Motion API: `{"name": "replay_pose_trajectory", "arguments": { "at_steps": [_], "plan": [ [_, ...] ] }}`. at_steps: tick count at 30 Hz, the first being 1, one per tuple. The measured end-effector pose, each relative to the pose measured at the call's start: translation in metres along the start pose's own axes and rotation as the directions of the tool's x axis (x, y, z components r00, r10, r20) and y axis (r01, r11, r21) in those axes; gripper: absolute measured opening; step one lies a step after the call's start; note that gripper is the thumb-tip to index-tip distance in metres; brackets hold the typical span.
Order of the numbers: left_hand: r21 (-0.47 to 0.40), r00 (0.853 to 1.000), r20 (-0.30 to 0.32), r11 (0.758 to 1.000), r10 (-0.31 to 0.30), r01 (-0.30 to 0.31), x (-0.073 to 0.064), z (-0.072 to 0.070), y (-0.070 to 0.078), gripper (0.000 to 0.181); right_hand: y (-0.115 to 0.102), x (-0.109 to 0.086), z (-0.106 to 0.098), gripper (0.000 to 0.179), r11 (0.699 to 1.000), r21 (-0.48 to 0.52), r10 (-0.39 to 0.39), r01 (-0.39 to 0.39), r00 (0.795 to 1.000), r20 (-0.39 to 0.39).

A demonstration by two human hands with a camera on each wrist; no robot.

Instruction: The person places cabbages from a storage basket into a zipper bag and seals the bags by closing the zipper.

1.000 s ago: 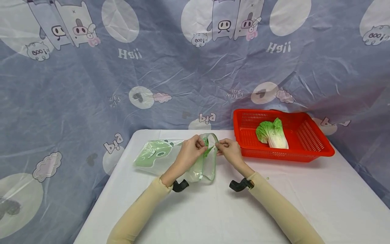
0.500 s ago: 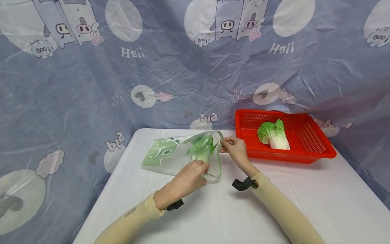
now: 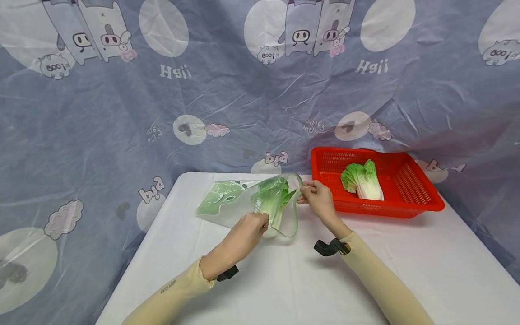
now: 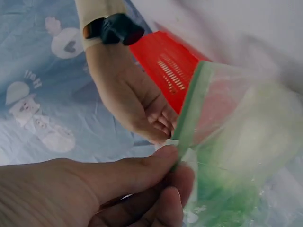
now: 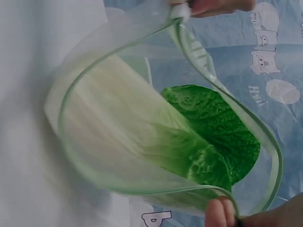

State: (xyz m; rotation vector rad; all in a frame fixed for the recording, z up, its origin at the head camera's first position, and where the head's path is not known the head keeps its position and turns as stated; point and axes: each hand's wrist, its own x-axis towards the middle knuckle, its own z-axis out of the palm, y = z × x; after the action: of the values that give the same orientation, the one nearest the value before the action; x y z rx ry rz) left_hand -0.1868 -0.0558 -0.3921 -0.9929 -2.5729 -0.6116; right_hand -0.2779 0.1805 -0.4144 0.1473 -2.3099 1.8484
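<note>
A clear zip bag (image 3: 231, 212) with a green cartoon face lies on the table, its green-edged mouth held apart toward the right. Inside it is a napa cabbage (image 5: 137, 113), pale stem and green leaves showing through the opening in the right wrist view. My left hand (image 3: 239, 239) pinches the near side of the mouth, thumb against forefinger, by the white zip slider (image 4: 171, 142). At the far right side of the mouth, my right hand (image 3: 318, 201) pinches the rim between thumb and fingers.
A red perforated basket (image 3: 378, 208) stands at the back right, close behind my right hand. Another napa cabbage (image 3: 369, 184) lies in it. The white-covered table (image 3: 284, 289) meets a blue-grey printed curtain (image 3: 227, 99) at the back.
My left hand has come down from the far part of the bag's mouth to its near side. My right hand has shifted slightly right with the rim, and the mouth is spread wider.
</note>
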Motion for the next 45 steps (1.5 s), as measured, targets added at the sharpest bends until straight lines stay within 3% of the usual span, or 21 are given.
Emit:
{"name": "replay_pose_trajectory", "arguments": {
  "at_steps": [4, 6, 8, 10, 14, 19, 27, 37, 39, 41, 45],
  "plan": [
    [-0.179, 0.997, -0.050, 0.983, -0.051, 0.041, 0.003, -0.013, -0.006, 0.009, -0.003, -0.004, -0.008, 0.016, 0.981, -0.119, -0.159, 0.156, 0.987, -0.010],
    [-0.243, 0.992, -0.090, 0.968, -0.088, 0.064, 0.006, -0.022, -0.010, 0.008, -0.008, -0.005, -0.013, 0.013, 0.950, -0.210, -0.239, 0.231, 0.971, -0.016],
    [-0.289, 0.984, -0.129, 0.954, -0.126, 0.084, 0.008, -0.032, -0.013, 0.007, -0.014, -0.006, -0.019, 0.021, 0.910, -0.297, -0.307, 0.289, 0.951, -0.015],
    [-0.304, 0.971, -0.188, 0.949, -0.150, 0.088, 0.011, -0.041, -0.018, 0.007, -0.021, -0.007, -0.025, 0.025, 0.867, -0.366, -0.365, 0.338, 0.931, -0.003],
    [-0.313, 0.938, -0.291, 0.945, -0.187, 0.091, 0.017, -0.058, -0.025, 0.005, -0.036, -0.007, -0.035, 0.023, 0.820, -0.388, -0.455, 0.422, 0.891, 0.008],
    [-0.347, 0.902, -0.366, 0.933, -0.228, 0.095, 0.024, -0.078, -0.028, 0.006, -0.053, -0.007, -0.046, 0.015, 0.795, -0.373, -0.526, 0.479, 0.850, -0.028],
    [-0.429, 0.859, -0.409, 0.896, -0.308, 0.117, 0.039, -0.094, -0.033, 0.012, -0.077, -0.006, -0.052, 0.016, 0.795, -0.375, -0.551, 0.477, 0.827, -0.115],
    [-0.517, 0.836, -0.431, 0.852, -0.339, 0.079, 0.050, -0.101, -0.033, 0.019, -0.104, -0.005, -0.054, 0.020, 0.757, -0.353, -0.638, 0.550, 0.737, -0.222],
    [-0.535, 0.832, -0.431, 0.842, -0.348, 0.074, 0.052, -0.102, -0.032, 0.020, -0.110, -0.005, -0.055, 0.022, 0.756, -0.358, -0.640, 0.547, 0.732, -0.234],
    [-0.549, 0.829, -0.429, 0.832, -0.358, 0.075, 0.053, -0.102, -0.032, 0.019, -0.113, -0.005, -0.055, 0.023, 0.760, -0.376, -0.632, 0.530, 0.739, -0.235],
    [-0.554, 0.835, -0.402, 0.826, -0.376, 0.105, 0.057, -0.098, -0.035, 0.016, -0.116, -0.004, -0.055, 0.024, 0.790, -0.409, -0.568, 0.457, 0.796, -0.207]
  ]
}}
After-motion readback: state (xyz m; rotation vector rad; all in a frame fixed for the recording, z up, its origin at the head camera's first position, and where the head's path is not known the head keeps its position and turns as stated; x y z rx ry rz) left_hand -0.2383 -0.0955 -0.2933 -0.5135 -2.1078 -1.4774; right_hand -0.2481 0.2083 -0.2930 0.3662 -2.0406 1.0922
